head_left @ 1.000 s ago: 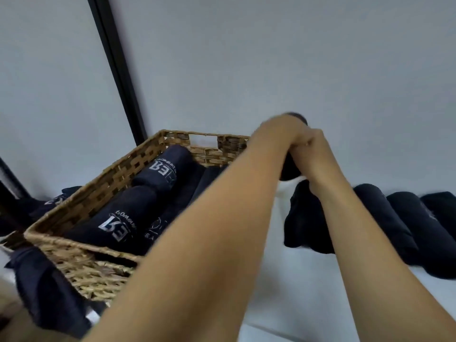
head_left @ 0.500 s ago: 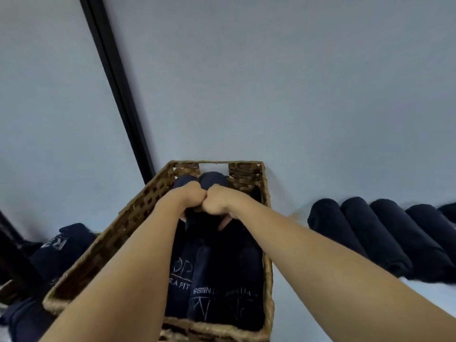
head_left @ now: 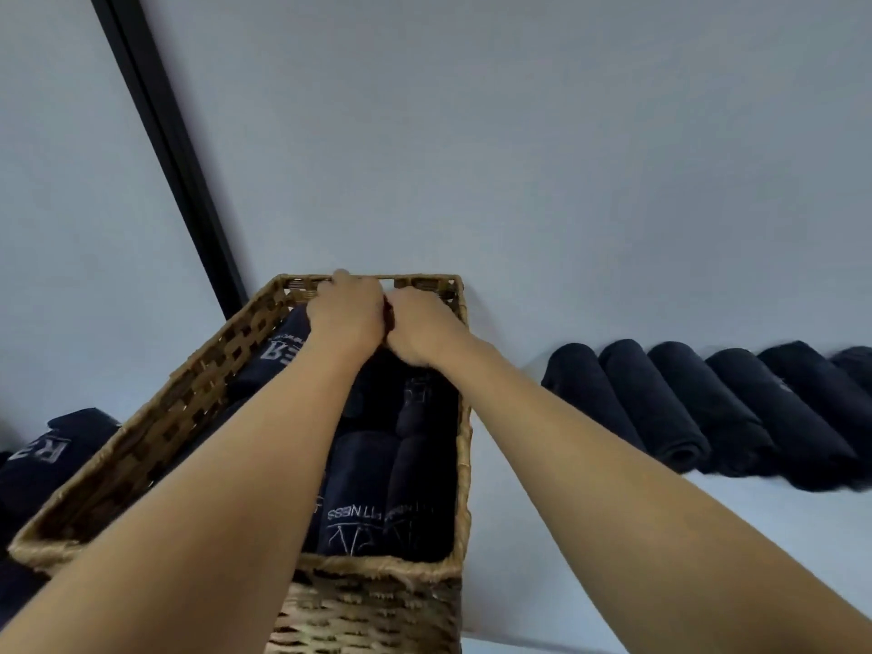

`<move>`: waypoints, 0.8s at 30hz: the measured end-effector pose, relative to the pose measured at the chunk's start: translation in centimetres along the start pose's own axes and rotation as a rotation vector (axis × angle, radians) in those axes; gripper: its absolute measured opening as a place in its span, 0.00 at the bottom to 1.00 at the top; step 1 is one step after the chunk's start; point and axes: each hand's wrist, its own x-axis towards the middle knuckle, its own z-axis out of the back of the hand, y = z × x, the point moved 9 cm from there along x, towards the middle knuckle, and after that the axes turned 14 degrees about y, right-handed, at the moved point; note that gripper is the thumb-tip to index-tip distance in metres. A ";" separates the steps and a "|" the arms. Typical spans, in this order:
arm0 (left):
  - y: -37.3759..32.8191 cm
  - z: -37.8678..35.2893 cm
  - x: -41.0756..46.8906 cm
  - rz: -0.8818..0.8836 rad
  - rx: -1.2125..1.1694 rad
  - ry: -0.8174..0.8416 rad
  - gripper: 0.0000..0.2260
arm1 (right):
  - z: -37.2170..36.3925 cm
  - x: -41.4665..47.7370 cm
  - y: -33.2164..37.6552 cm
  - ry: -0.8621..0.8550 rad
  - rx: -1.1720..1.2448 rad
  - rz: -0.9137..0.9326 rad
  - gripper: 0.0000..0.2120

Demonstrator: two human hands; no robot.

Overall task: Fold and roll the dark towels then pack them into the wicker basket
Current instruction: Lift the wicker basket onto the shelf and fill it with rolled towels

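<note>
The wicker basket [head_left: 188, 403] stands in front of me against the wall, filled with several dark rolled towels [head_left: 373, 488] that carry white lettering. My left hand [head_left: 347, 316] and my right hand [head_left: 420, 328] are deep at the basket's far end, knuckles touching, fingers curled down onto a rolled towel. That towel is almost wholly hidden under my hands. Another roll with a white logo [head_left: 278, 356] lies along the basket's left wall.
Several more dark rolled towels [head_left: 684, 408] lie in a row on the white surface [head_left: 708, 535] to the right of the basket. Loose dark towels [head_left: 52, 455] are heaped at the left. A black vertical strip [head_left: 174, 153] runs up the wall behind.
Both hands carried a rolled towel from the right over the basket, then lowered and pushed it toward the far end. It is now covered by my hands.
</note>
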 end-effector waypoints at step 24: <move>-23.3 -9.2 -3.7 -0.032 -1.169 0.566 0.30 | 2.3 -11.3 -23.5 -0.422 0.467 -0.508 0.11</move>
